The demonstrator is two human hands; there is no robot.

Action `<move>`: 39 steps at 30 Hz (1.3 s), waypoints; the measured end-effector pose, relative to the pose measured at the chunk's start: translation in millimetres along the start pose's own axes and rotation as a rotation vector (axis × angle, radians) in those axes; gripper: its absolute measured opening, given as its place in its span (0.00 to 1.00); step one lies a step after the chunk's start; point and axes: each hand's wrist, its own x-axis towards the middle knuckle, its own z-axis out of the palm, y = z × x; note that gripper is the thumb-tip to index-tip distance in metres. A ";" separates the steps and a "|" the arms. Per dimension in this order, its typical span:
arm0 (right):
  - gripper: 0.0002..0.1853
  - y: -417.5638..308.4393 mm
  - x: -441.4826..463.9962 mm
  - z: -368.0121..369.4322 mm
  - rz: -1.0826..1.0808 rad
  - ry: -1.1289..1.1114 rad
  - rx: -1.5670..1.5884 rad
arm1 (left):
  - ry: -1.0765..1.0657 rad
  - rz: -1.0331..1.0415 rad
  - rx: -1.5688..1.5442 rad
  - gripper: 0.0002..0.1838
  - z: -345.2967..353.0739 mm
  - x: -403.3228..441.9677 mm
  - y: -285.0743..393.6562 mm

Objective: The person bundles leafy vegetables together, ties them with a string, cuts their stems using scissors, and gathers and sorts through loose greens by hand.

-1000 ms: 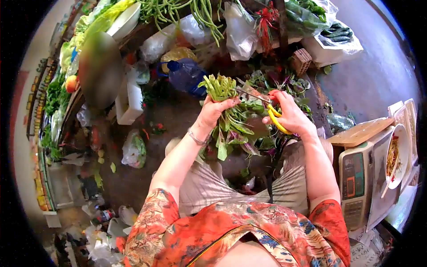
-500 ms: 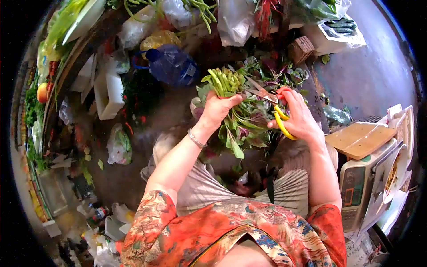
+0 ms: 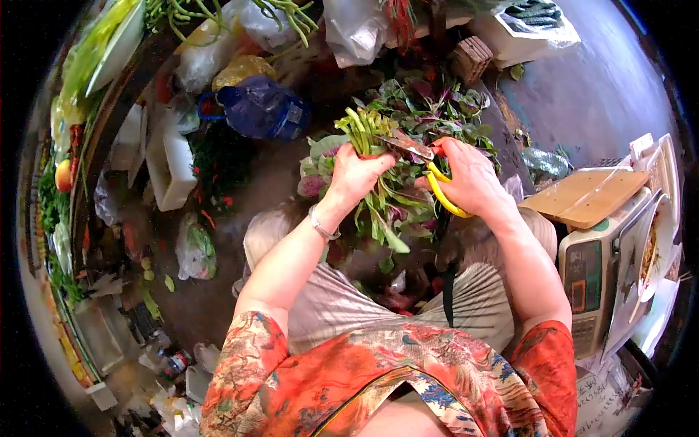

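My left hand (image 3: 357, 175) is closed round a bunch of leafy greens (image 3: 386, 211), whose cut stems stick up above my fingers and whose leaves hang below. In my right hand (image 3: 470, 178) are scissors (image 3: 440, 191) with yellow handles. Their blades point left and lie against the stems just above my left thumb; whether the blades are closed is hard to tell. Behind my hands, a pile of green and purple leaves (image 3: 466, 109) lies on the ground.
A blue plastic jug (image 3: 262, 108) and a white foam box (image 3: 169, 167) stand at the upper left. A scale (image 3: 590, 280) with a wooden board (image 3: 588, 197) is on the right, beside a bowl (image 3: 659, 247). A box of cucumbers (image 3: 524, 36) stands at the upper right.
The scissor blades have moved left onto the stems, and my right hand has come slightly closer to my left. The view has shifted, with the jug now further left.
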 end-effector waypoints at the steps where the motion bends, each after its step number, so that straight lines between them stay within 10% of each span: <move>1: 0.31 -0.3 -1.9 1.7 -0.009 0.035 -0.009 | 0.004 0.008 0.016 0.14 -0.7 1.2 -0.9; 21: 0.25 4.7 -6.5 -8.8 -0.060 0.051 0.055 | -0.136 -0.088 -0.236 0.16 -20.7 3.1 17.4; 39: 0.43 7.5 -5.7 -13.0 0.034 -0.152 0.143 | -0.249 0.025 -0.138 0.19 -23.7 0.7 19.8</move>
